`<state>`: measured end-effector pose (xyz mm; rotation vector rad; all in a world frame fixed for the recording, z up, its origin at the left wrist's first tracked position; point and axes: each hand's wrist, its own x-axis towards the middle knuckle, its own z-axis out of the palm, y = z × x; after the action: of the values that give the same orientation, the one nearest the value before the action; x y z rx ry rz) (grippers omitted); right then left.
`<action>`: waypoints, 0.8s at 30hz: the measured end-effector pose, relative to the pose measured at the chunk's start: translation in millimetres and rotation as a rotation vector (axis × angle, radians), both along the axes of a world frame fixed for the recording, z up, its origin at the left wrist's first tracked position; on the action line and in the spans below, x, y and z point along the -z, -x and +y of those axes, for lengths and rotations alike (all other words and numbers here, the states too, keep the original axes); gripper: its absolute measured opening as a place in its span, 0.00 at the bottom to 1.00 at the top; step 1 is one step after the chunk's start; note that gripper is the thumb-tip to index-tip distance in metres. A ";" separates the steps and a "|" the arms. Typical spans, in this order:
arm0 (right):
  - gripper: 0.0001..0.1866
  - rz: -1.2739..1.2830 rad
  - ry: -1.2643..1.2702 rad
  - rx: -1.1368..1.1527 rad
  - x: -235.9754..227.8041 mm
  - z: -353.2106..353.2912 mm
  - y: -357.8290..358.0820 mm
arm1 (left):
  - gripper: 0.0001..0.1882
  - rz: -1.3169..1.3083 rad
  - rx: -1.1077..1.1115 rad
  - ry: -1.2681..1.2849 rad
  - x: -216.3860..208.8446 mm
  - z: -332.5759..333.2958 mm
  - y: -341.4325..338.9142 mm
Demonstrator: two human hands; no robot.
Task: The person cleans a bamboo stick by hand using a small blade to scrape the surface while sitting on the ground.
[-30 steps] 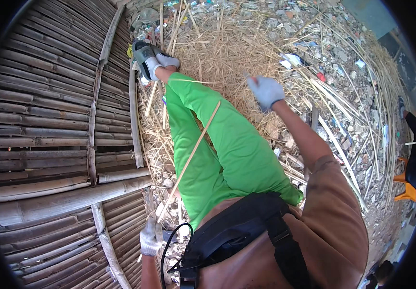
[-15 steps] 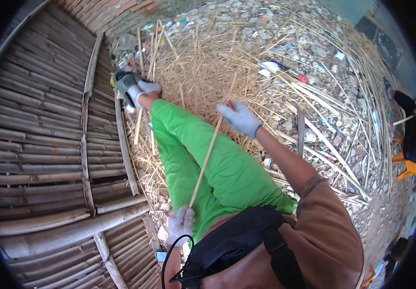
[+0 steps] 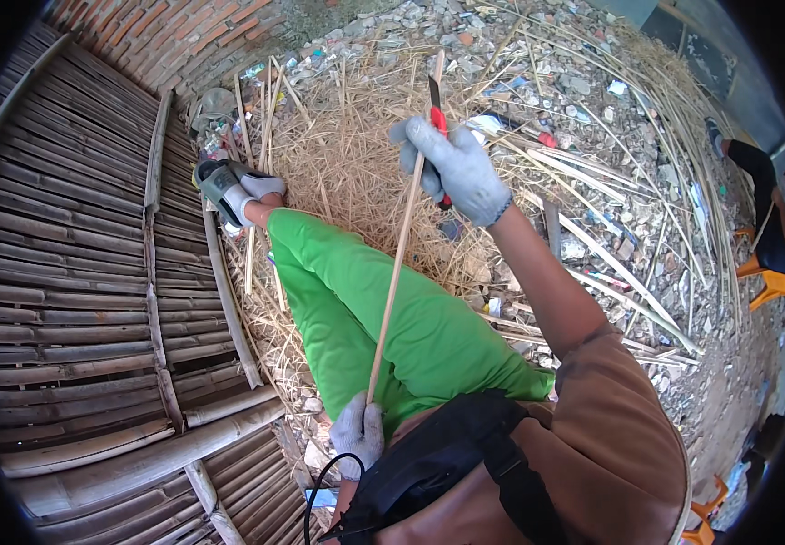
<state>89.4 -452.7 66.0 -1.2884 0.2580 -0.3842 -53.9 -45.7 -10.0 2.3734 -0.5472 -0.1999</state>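
Gripping a thin bamboo strip (image 3: 399, 245) at both ends, a seated person works over a litter of straw (image 3: 356, 173) and cut canes. Right hand (image 3: 454, 169), in a grey glove at approx. 12 o'clock, is clenched round the strip's upper part together w/ a red-handled knife (image 3: 436, 113); the blade pokes up past the knuckles, handle mostly hidden inside the fist. Left hand (image 3: 359, 432), also gloved, at 6 o'clock, is closed on the strip's lower end, partly cut off behind a black strap (image 3: 452, 445). The strip runs diagonally across the green trouser leg (image 3: 356, 300). A sandalled foot (image 3: 229, 191) rests at 10 o'clock beside a bamboo panel (image 3: 74, 272). At 3 o'clock, another person's dark-sleeved arm (image 3: 760, 173) shows, the rest lost at the lens rim.
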 end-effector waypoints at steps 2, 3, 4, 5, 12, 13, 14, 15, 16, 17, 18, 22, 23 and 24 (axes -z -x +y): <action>0.27 -0.025 0.032 -0.035 -12.4 -2.5 5.0 | 0.14 -0.013 -0.014 0.044 9.3 2.2 1.2; 0.26 -0.046 0.065 -0.070 -17.8 -3.8 7.5 | 0.14 -0.023 -0.029 0.089 13.0 3.2 1.6; 0.26 -0.045 0.066 -0.065 -19.7 -6.9 10.7 | 0.14 -0.022 -0.023 0.089 12.9 2.3 2.1; 0.26 -0.023 0.102 -0.082 -21.1 -10.4 13.3 | 0.15 -0.035 -0.029 0.072 12.6 1.6 2.5; 0.20 0.021 0.195 -0.071 -31.3 -15.6 27.4 | 0.17 0.147 -0.039 0.042 -16.7 -16.0 5.8; 0.20 0.018 0.194 -0.071 -31.8 -15.2 28.1 | 0.17 0.144 -0.040 0.041 -17.3 -16.8 6.2; 0.20 0.036 0.184 -0.085 -32.3 -14.8 28.8 | 0.18 0.204 -0.040 0.129 -17.6 -17.4 6.6; 0.19 0.055 0.175 -0.099 -32.8 -14.2 29.3 | 0.19 0.263 -0.040 0.217 -18.0 -17.6 6.5; 0.19 0.053 0.175 -0.100 -33.0 -13.7 29.8 | 0.19 0.261 -0.040 0.218 -17.8 -17.5 4.9; 0.19 0.033 0.138 -0.108 -33.3 -12.9 30.3 | 0.19 0.269 -0.019 0.217 -17.6 -16.4 2.0; 0.18 0.014 0.102 -0.117 -33.5 -12.1 30.9 | 0.19 0.277 0.003 0.217 -17.2 -15.0 -0.8; 0.17 -0.013 0.121 -0.136 -37.0 -11.3 34.6 | 0.18 0.389 0.037 0.276 -15.7 -5.8 -7.0; 0.17 0.003 0.147 -0.147 -36.4 -11.8 34.8 | 0.18 0.568 -0.017 0.399 -18.1 -5.5 -7.4; 0.16 0.018 0.172 -0.159 -35.7 -12.1 34.7 | 0.18 0.747 -0.073 0.522 -19.7 -4.8 -8.4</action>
<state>54.7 -464.9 101.7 -1.4715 0.1388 -0.2636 -45.6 -50.5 9.7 1.6411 -0.1216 -0.7671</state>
